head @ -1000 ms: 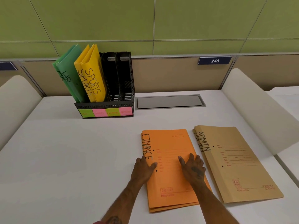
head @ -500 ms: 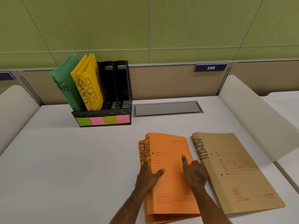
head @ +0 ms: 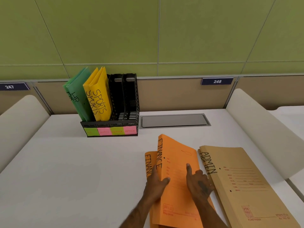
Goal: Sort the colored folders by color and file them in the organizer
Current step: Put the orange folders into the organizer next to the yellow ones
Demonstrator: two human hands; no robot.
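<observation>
An orange folder marked FINANCE (head: pixel 176 163) is tilted up off the white desk. My left hand (head: pixel 155 185) grips its left spine edge and my right hand (head: pixel 198 185) holds its right side. A second orange FINANCE folder (head: pixel 148 163) lies flat beneath it. Tan folders marked ADMIN (head: pixel 243 181) lie flat to the right. At the back left, a black organizer (head: pixel 122 102) holds green HR folders (head: pixel 77 96) in its first slot and yellow SPORTS folders (head: pixel 98 97) in the second. Its two right slots hold nothing.
Coloured sticky labels (head: pixel 111 131) run along the organizer's front. A grey cable hatch (head: pixel 174 120) sits flush in the desk behind the folders. White curved dividers (head: pixel 256 129) flank the desk on both sides. A green partition wall stands behind.
Both hands rested flat on the orange stack; they have now gripped the top FINANCE folder and lifted it, uncovering the second one beneath. The view has tilted.
</observation>
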